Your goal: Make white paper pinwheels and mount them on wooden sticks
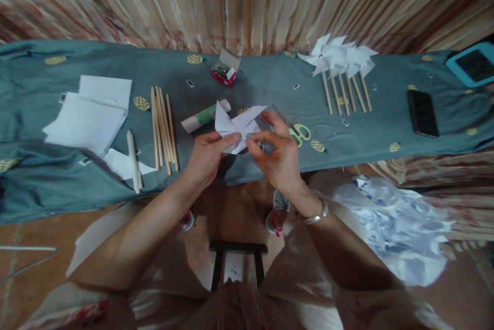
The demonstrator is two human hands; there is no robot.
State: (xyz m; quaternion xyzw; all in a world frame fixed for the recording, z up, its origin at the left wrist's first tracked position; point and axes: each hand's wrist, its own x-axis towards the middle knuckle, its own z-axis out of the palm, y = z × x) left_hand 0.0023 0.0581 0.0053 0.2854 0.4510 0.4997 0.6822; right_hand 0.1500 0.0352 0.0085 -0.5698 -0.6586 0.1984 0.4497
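A white paper pinwheel (240, 125) with folded blades is held over the table's front edge. My left hand (210, 154) pinches its lower left side, thumb near the centre. My right hand (278, 151) has thumb and forefinger together at the pinwheel's centre; whether a small pin is between them cannot be made out. Just behind the paper lies a green and pale tube (204, 116). Scissors with light green handles (303, 133) rest right beside my right hand. Further back stands an open red box (224, 76) of small metal pieces.
White paper sheets (90, 119), a white pen (133, 160) and several wooden sticks (164, 129) lie left. At right are several finished pinwheels on sticks (339, 59), a black phone (423, 113) and a blue-framed device (473, 65). A bag of paper pieces (401, 227) sits below.
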